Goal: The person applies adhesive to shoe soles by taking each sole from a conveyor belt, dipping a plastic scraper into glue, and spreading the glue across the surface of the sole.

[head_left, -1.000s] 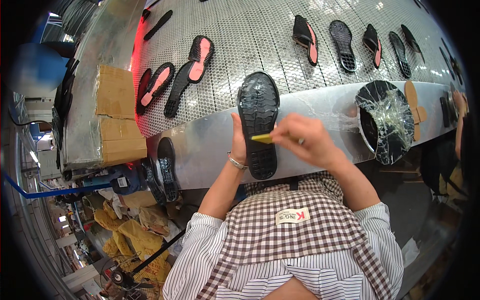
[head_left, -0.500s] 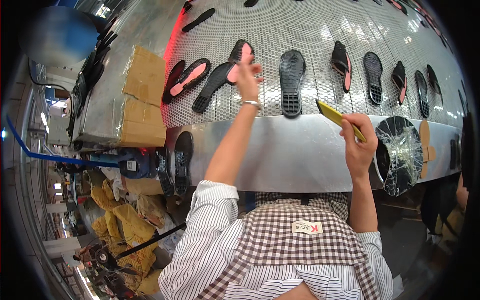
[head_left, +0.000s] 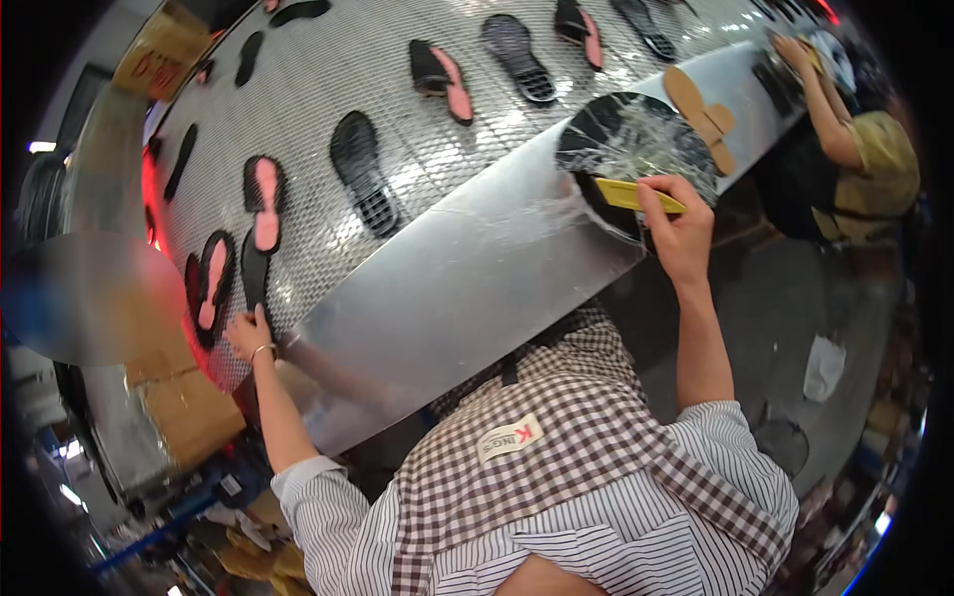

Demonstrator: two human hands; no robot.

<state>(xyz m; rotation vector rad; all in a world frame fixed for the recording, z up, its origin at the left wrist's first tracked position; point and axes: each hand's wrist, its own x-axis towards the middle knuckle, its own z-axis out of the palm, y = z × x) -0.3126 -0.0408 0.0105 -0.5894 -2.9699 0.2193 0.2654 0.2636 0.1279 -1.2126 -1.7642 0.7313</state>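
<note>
At the lower left of the metal mesh surface, my left hand (head_left: 246,336) has its fingers closed at the lower end of a black shoe sole (head_left: 255,276). Just above that sole lies a black slipper upper with a pink insole (head_left: 265,204). My right hand (head_left: 679,226) grips a flat yellow-handled brush (head_left: 621,193). The brush's tip is at the near rim of a round black container (head_left: 586,147) covered in clear, crumpled plastic film; whether it touches the contents I cannot tell. Another black sole (head_left: 360,164) lies tread up on the mesh between my hands.
More slipper uppers (head_left: 457,89) and soles (head_left: 517,55) lie along the mesh (head_left: 318,99). A smooth metal ledge (head_left: 427,288) borders it. Tan insole-shaped pieces (head_left: 696,109) lie beyond the container. Cardboard (head_left: 189,407) stands at left; a co-worker (head_left: 874,169) is at far right.
My view has turned to the right. My left hand has gone from the pink-insoled upper to the sole's lower end. My right hand has brought the brush over to the round container.
</note>
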